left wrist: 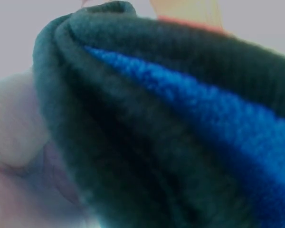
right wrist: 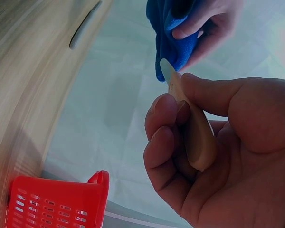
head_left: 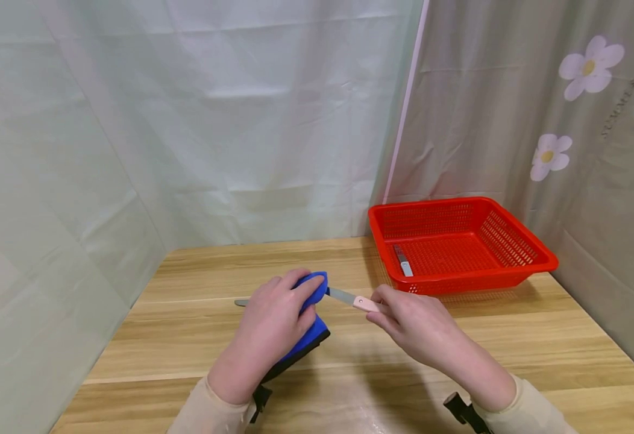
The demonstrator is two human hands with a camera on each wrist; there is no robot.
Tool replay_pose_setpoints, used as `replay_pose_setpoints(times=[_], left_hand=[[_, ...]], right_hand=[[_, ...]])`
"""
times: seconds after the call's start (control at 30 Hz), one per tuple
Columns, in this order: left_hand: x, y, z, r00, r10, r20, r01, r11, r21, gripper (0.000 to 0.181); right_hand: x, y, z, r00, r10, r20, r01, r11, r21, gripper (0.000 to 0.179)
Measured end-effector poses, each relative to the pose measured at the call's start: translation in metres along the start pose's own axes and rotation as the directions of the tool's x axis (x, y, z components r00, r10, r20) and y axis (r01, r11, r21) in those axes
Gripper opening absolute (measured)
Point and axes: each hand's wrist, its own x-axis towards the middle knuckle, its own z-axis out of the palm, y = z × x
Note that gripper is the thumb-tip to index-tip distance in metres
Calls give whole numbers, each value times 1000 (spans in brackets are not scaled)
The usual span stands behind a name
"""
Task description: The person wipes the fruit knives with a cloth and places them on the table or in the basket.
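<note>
My right hand [head_left: 422, 319] grips a small knife by its pale pink handle [head_left: 370, 305]. The same handle [right wrist: 195, 133] lies between thumb and curled fingers in the right wrist view. Its metal blade [head_left: 342, 295] points left, and the tip end is hidden in a blue cloth [head_left: 313, 288] with black edging. My left hand [head_left: 276, 316] pinches that cloth around the blade, above the table. Folded cloth edge [left wrist: 133, 123] fills most of the left wrist view. Beyond the left hand, a metal blade [head_left: 240, 302] lies on the table, the rest of it hidden.
A red perforated plastic basket [head_left: 463, 281] stands at the back right of the wooden table [head_left: 197, 271]. Inside it lies a knife with a whitish handle [head_left: 406, 267]. Pale curtains [head_left: 273, 120] hang close behind the table and along both sides.
</note>
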Motion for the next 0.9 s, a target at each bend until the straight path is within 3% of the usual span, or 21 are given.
replay_pose_setpoints(times=[0.3, 0.67, 0.9], left_hand=[[0, -6, -2, 1000, -8, -29, 8, 1000, -5, 44], [-2, -8, 0, 999, -14, -33, 13, 1000, -5, 45], [-2, -9, -1, 999, -22, -32, 22, 1000, 7, 45]], right_hand=[[0, 1, -2, 1000, 6, 14, -6, 1000, 8, 19], [1, 6, -4, 999, 27, -36, -27, 1000, 1, 18], [3, 9, -15, 997, -21, -74, 16, 998, -67, 19]])
